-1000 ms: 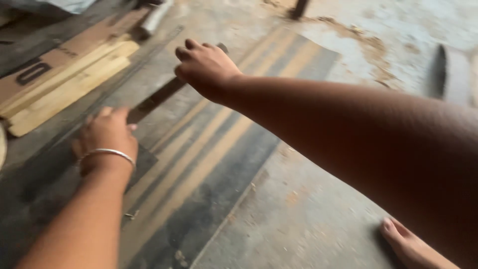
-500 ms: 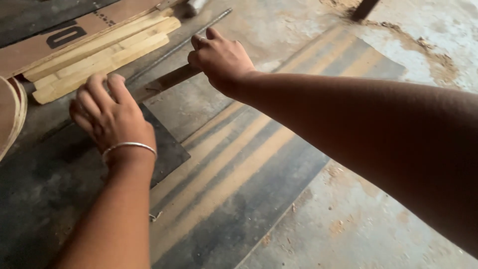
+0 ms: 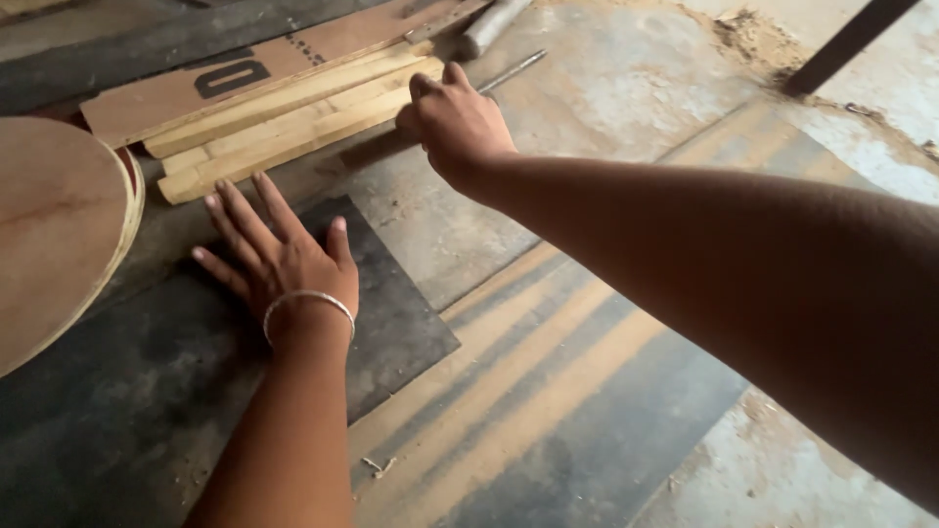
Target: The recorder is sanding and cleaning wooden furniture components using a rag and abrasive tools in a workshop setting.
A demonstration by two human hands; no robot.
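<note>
Nearest us, our left hand [image 3: 284, 269], with a thin silver bangle [image 3: 306, 301] at the wrist, now lies flat with fingers [image 3: 235, 210] spread wide on the dark square rubber-like sheet [image 3: 401, 323] on the floor; half a second ago it was curled and raised. Beyond it our right hand [image 3: 455, 122] has moved farther out, its fingers curled narrow over a dark flat strip [image 3: 377, 147] beside the pale wooden battens [image 3: 284, 122]; whether they grip it we cannot tell.

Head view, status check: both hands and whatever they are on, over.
Left hand flat, fingers spread, on dark sheet. Right hand closed near thin metal rod, grip hidden. Wooden slats stacked close behind.
</note>
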